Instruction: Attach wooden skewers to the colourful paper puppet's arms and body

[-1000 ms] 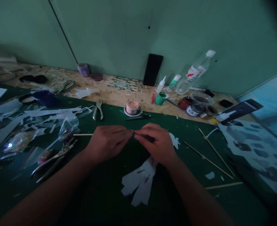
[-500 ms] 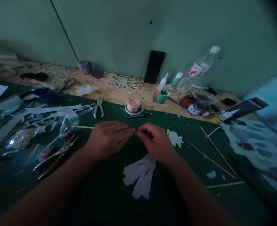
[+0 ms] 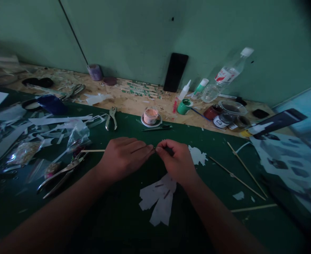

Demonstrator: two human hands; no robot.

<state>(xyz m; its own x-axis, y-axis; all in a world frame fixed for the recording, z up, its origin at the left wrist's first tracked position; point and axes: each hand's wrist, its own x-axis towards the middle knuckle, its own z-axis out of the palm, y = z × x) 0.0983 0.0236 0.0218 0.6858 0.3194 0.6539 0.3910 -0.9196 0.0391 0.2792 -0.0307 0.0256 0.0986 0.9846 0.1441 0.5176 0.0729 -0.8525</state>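
My left hand is closed around a thin wooden stick, whose bare end pokes out to the left. Its fingertips meet those of my right hand, which is closed in a pinch. What sits between the right fingertips is too small and dark to make out. Just below lies a white paper cutout with two dark slots, partly behind my right hand. Another white cutout with a jagged edge rests right of that hand.
Beyond my hands stand a pink paint jar and hole-punch pliers. Larger pliers, bead bags and paper strips crowd the left. Rightward are wooden sticks, paint jars, a bottle and a printed sheet.
The stick in my left hand lies closer to level, its free end slightly lower. Both hands stay together at the fingertips. The whole view has shifted slightly.
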